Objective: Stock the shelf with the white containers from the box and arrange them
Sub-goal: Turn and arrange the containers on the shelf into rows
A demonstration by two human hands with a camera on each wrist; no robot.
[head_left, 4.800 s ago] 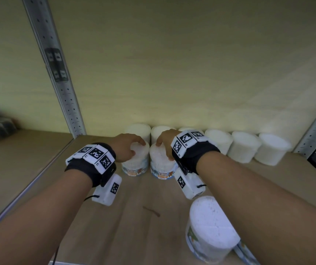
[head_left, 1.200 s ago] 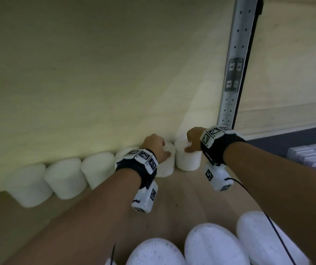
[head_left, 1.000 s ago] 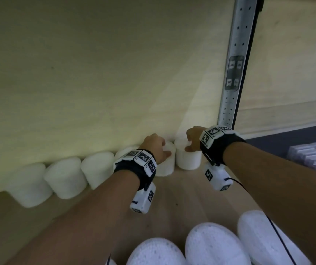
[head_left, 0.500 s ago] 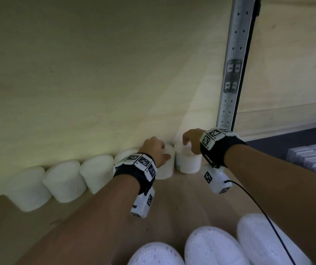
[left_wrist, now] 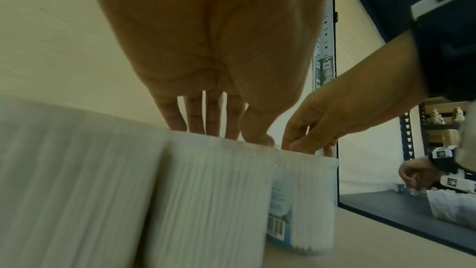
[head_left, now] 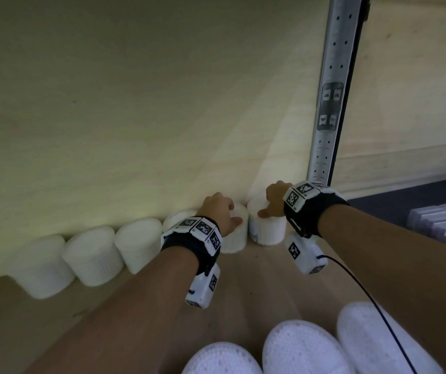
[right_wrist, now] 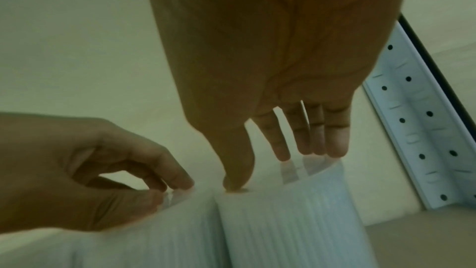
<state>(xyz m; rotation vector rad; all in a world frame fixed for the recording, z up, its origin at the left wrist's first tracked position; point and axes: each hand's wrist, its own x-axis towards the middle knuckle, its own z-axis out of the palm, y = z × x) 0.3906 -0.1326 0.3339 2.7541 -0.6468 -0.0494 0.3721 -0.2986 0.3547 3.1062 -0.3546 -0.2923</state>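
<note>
A row of white ribbed containers lines the back wall of the wooden shelf. My left hand arches over the top of the second container from the right, fingertips and thumb pinching its rim. My right hand holds the last container from above, beside the metal upright. Its thumb sits on the near rim and its fingers reach the far rim. The two containers stand upright and touch side to side; a blue barcode label shows on the right one.
More white containers continue leftward along the wall. Three others stand at the shelf front under my arms. A perforated metal upright ends the bay; pale stacked boxes lie beyond. Another person's hand works in the neighbouring bay.
Since the oldest frame, both hands have gone from two labelled containers at the shelf's left end to the right end. Over the last second they stay nearly still on the two end containers.
</note>
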